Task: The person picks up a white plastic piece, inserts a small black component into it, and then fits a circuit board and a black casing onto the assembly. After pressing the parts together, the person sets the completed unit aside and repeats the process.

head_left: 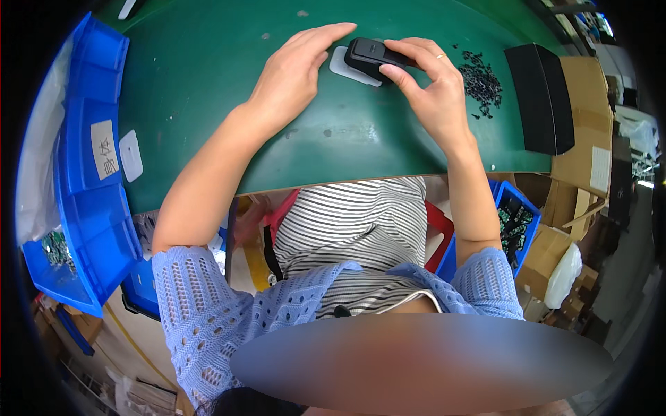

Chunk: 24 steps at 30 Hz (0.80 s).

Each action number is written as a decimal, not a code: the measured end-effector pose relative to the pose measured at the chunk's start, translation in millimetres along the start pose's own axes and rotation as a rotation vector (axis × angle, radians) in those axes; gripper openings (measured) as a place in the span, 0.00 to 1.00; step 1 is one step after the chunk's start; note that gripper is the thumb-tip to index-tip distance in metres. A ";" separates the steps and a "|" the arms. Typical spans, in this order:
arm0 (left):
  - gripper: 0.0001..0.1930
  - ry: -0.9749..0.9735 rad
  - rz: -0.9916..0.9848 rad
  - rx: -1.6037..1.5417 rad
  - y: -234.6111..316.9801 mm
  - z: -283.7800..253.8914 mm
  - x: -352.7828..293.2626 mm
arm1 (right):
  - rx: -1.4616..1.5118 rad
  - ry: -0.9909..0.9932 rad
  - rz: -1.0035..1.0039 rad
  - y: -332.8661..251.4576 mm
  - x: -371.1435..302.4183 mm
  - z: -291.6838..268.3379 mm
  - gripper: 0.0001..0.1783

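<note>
- In the right hand [440, 97], toward the far side of the table, sits a black, block-shaped casing with rounded corners [368, 52]; thumb on the near side and fingers on the far side grip its right end.
- From that grip the casing reaches leftward, its long axis running roughly left to right, its right end slightly nearer the wearer.
- Just left of it, the left hand [288, 76] is empty and open, fingers extended toward the casing's free end; no contact is visible. The right hand is nearer, already on it.
- Beneath and beside the casing lies a thin, pale, round-cornered plate [340, 64], smooth and flat, partly covered.
- Under these spreads a smooth green tabletop [208, 76], faintly glossy, with small scuffs.
- Right of the right hand lies a loose scatter of tiny black parts [482, 83], too small to identify.
- Beyond them stands a matt black box [544, 97], against a brown cardboard carton [588, 118].
- Far left, a second pale, round-cornered plate [130, 156] lies beside glossy blue plastic bins [87, 201].
</note>
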<state>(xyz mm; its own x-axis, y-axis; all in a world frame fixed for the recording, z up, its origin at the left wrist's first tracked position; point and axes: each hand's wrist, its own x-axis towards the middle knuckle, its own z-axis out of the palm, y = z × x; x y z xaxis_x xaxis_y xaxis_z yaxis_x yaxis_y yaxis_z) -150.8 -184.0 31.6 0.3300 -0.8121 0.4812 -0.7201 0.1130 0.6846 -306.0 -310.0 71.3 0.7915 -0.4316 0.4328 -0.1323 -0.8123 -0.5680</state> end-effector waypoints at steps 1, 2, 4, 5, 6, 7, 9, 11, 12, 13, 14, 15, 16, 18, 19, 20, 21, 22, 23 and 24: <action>0.20 0.013 -0.016 0.000 -1.0 -0.5 -1.2 | -0.031 -0.017 -0.014 -2.7 1.9 1.7 0.15; 0.19 0.013 0.004 0.002 -3.2 -0.5 -1.7 | -0.062 -0.033 -0.027 -5.3 3.4 3.2 0.15; 0.18 0.019 0.018 0.002 -5.2 -1.5 -2.5 | -0.084 -0.054 -0.053 -9.7 5.3 5.4 0.15; 0.18 -0.003 0.021 0.009 -5.3 -2.3 -2.1 | -0.109 -0.057 -0.070 -10.6 5.7 6.4 0.15; 0.18 -0.025 0.024 0.016 -5.2 -3.0 -2.4 | -0.109 -0.064 -0.073 -10.9 5.8 7.5 0.15; 0.18 -0.021 0.019 0.015 -5.3 -4.0 -3.2 | -0.129 -0.070 -0.093 -11.1 6.1 8.9 0.15; 0.17 -0.043 0.017 0.028 -4.6 -4.8 -5.2 | -0.146 -0.079 -0.113 -10.3 5.4 11.5 0.15; 0.18 -0.045 0.025 0.047 -4.8 -5.9 -5.6 | -0.178 -0.069 -0.133 -8.1 4.4 14.2 0.15; 0.18 -0.050 0.035 0.068 -5.0 -6.2 -6.0 | -0.176 -0.072 -0.132 -8.3 3.9 15.5 0.15; 0.18 -0.052 0.031 0.065 -4.5 -6.3 -6.0 | -0.193 -0.061 -0.154 -8.7 3.2 16.2 0.15; 0.18 -0.057 0.019 0.060 -4.1 -6.6 -6.4 | -0.209 -0.050 -0.175 -8.7 2.2 17.2 0.15; 0.18 -0.062 0.007 0.054 -3.9 -6.4 -7.4 | -0.207 -0.054 -0.171 -7.0 1.0 19.0 0.15; 0.18 -0.066 0.005 0.051 -3.7 -6.1 -7.9 | -0.231 -0.033 -0.202 -4.1 -0.1 20.8 0.15; 0.19 -0.075 0.026 0.144 -3.3 -5.5 -10.2 | -0.254 -0.014 -0.227 -0.2 -2.8 25.3 0.15; 0.19 -0.079 0.026 0.141 -0.8 -5.2 -11.5 | -0.301 0.008 -0.250 1.0 -3.7 27.0 0.14; 0.23 -0.086 0.037 0.208 3.0 -5.2 -13.4 | -0.349 0.030 -0.272 1.3 -4.5 28.2 0.14; 0.26 -0.093 0.049 0.276 5.3 -5.3 -13.9 | -0.351 0.031 -0.267 0.8 -4.6 28.5 0.14; 0.26 -0.096 0.049 0.276 5.5 -6.0 -14.4 | -0.365 0.017 -0.255 -0.1 -4.8 29.2 0.14; 0.25 -0.120 0.047 0.317 5.6 -7.7 -14.5 | -0.379 0.004 -0.243 -1.3 -4.4 29.7 0.14; 0.25 -0.144 0.047 0.358 6.4 -8.7 -13.9 | -0.362 0.003 -0.224 -2.8 -3.1 30.2 0.15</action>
<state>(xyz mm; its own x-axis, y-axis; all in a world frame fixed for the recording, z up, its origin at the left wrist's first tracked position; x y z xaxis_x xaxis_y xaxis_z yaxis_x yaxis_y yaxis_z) -154.6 -167.0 34.1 0.2211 -0.8855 0.4086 -0.9083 -0.0344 0.4170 -290.1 -294.5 50.5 0.8230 -0.2296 0.5196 -0.1586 -0.9712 -0.1780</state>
